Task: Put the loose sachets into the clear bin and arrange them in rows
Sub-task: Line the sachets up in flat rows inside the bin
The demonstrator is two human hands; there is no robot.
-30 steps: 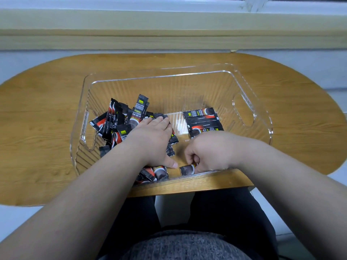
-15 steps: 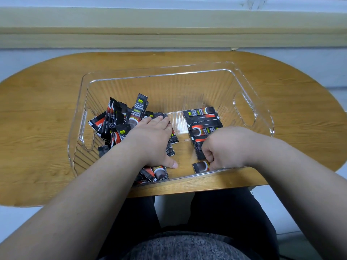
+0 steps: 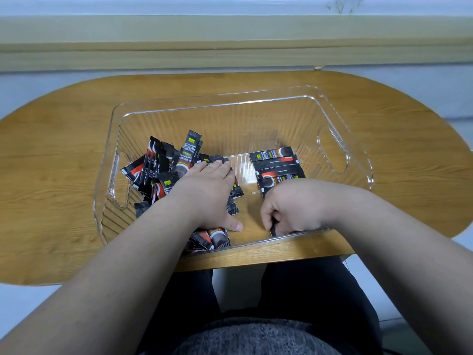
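**Head view: both hands down in the bin, right hand pinching 1 sachet**

We see the clear bin [image 3: 217, 101] sitting on the oval wooden table [image 3: 51, 175], its near wall close to the table's near edge. All the sachets we can make out lie inside it.

On the left side of the bin, a heap of loose sachets [image 3: 158, 167] lies jumbled, some flat and some leaning. 1 upright sachet [image 3: 190, 147] pokes up at the far end of the heap. The left hand [image 3: 207, 190] lies flat on the right part of this heap, fingers straight and close together, pointing far. Its thumb is spread to the right, its tip touching the bare bin floor. A few more sachets [image 3: 215, 238] peek out from under that wrist, against the near wall.

On the right side, a row of sachets [image 3: 277, 166] lies crosswise, one just beside the next from far to near. We count at least 4 before the row passes under the right hand [image 3: 294, 206]. That hand is knuckles up, fingers curled tight, pinching a single sachet [image 3: 273, 230] low at the near wall. Only a dark end of it shows.

A pale window ledge [image 3: 230, 34] runs along beyond the table.
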